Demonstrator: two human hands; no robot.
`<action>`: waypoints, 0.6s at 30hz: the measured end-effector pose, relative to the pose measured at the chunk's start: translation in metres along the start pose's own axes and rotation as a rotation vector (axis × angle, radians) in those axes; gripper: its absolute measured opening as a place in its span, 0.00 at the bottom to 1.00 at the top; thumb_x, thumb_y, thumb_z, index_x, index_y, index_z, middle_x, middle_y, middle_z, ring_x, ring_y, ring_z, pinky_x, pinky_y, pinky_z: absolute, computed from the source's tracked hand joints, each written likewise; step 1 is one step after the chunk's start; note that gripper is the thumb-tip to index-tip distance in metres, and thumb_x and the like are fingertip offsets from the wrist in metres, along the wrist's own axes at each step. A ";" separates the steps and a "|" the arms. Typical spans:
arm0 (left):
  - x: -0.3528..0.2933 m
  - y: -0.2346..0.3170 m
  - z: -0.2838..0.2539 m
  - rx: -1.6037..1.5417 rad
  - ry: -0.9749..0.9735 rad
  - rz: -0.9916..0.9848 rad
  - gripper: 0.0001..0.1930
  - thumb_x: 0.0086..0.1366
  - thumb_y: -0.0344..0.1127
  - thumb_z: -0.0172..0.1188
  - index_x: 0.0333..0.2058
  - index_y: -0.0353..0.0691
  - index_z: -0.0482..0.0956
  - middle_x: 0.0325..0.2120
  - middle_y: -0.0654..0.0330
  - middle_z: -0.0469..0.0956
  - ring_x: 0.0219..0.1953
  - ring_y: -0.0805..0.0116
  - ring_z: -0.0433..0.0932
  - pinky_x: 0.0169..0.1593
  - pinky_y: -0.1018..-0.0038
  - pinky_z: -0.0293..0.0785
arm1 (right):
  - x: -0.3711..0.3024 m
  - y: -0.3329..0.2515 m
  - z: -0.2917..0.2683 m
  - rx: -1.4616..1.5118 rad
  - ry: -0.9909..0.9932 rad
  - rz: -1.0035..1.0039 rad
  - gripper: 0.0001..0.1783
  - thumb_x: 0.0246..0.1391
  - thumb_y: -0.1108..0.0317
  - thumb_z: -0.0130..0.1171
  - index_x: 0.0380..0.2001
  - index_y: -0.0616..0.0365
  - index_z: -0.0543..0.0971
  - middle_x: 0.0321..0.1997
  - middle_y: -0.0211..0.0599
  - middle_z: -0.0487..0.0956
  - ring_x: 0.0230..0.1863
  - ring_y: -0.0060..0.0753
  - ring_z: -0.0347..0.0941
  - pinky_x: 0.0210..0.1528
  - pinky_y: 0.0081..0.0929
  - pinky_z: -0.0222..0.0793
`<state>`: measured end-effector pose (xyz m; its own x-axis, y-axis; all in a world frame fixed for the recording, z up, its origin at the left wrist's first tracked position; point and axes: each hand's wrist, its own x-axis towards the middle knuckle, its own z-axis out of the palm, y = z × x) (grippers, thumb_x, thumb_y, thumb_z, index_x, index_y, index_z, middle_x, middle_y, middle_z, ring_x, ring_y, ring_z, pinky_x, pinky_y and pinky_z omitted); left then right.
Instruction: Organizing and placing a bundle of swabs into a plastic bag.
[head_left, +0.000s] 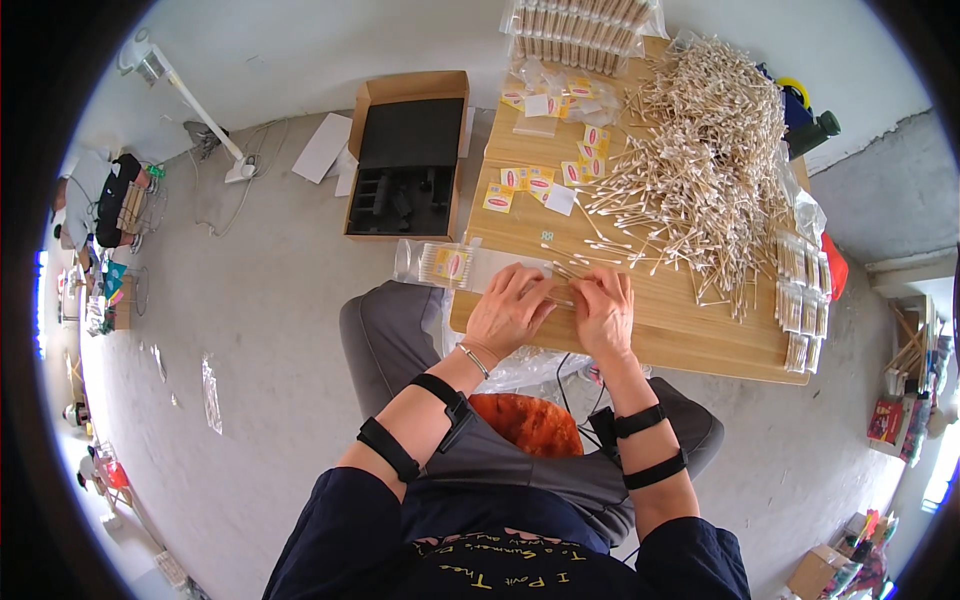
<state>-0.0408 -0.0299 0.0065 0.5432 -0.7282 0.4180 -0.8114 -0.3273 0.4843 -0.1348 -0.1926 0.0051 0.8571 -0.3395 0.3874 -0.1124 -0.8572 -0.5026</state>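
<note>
Both my hands are together over the near left part of the wooden table (pixel 690 340). A few cotton swabs (pixel 563 270) with wooden sticks lie between them. The fingers of my left hand (pixel 508 308) are pinched on the swabs' left side, and my right hand (pixel 605 315) is closed on them from the right. Just left of my left hand, a clear plastic bag (pixel 430 262) with a row of swabs and a yellow-white card lies at the table's edge, partly overhanging. A large heap of loose swabs (pixel 710 150) covers the table's right side.
Several yellow-white cards (pixel 540 183) are scattered ahead of my hands. Filled swab packs (pixel 580 30) are stacked at the far edge, with more packs (pixel 800 290) along the right edge. An open cardboard box (pixel 460 150) with black foam stands on the floor at left.
</note>
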 end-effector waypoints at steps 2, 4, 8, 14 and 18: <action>0.003 0.005 -0.004 -0.020 0.006 -0.031 0.20 0.62 0.36 0.65 0.52 0.45 0.77 0.50 0.59 0.75 0.58 0.53 0.71 0.64 0.59 0.68 | 0.000 -0.002 -0.004 -0.002 -0.012 -0.005 0.14 0.49 0.75 0.64 0.40 0.49 0.84 0.43 0.32 0.75 0.47 0.47 0.70 0.49 0.44 0.66; 0.005 0.003 -0.005 0.019 -0.040 0.018 0.21 0.62 0.36 0.65 0.54 0.44 0.76 0.53 0.58 0.74 0.60 0.54 0.69 0.66 0.59 0.66 | 0.002 -0.002 -0.006 -0.034 0.029 0.016 0.15 0.50 0.75 0.63 0.42 0.49 0.84 0.44 0.33 0.74 0.48 0.47 0.69 0.50 0.44 0.66; 0.004 -0.001 -0.003 0.013 -0.082 0.032 0.22 0.62 0.37 0.64 0.55 0.44 0.75 0.57 0.57 0.72 0.63 0.57 0.68 0.68 0.59 0.62 | 0.018 0.012 -0.003 -0.084 0.133 0.105 0.14 0.51 0.75 0.63 0.43 0.50 0.84 0.46 0.33 0.74 0.49 0.48 0.69 0.54 0.45 0.65; 0.005 0.005 -0.003 0.006 -0.037 -0.055 0.27 0.62 0.36 0.64 0.60 0.41 0.72 0.59 0.53 0.71 0.64 0.50 0.66 0.69 0.56 0.61 | 0.016 0.010 0.009 -0.077 0.061 0.099 0.14 0.48 0.76 0.62 0.40 0.52 0.83 0.45 0.33 0.74 0.50 0.47 0.69 0.51 0.43 0.65; 0.006 0.002 -0.003 0.058 -0.046 -0.015 0.28 0.62 0.36 0.64 0.61 0.40 0.71 0.60 0.52 0.71 0.65 0.51 0.66 0.72 0.56 0.58 | 0.008 -0.009 0.016 -0.028 0.004 0.058 0.14 0.46 0.78 0.61 0.38 0.52 0.83 0.45 0.33 0.74 0.49 0.45 0.69 0.49 0.42 0.64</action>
<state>-0.0386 -0.0330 0.0129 0.5462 -0.7492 0.3747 -0.8151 -0.3720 0.4442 -0.1191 -0.1819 0.0003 0.8469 -0.3902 0.3613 -0.1757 -0.8465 -0.5026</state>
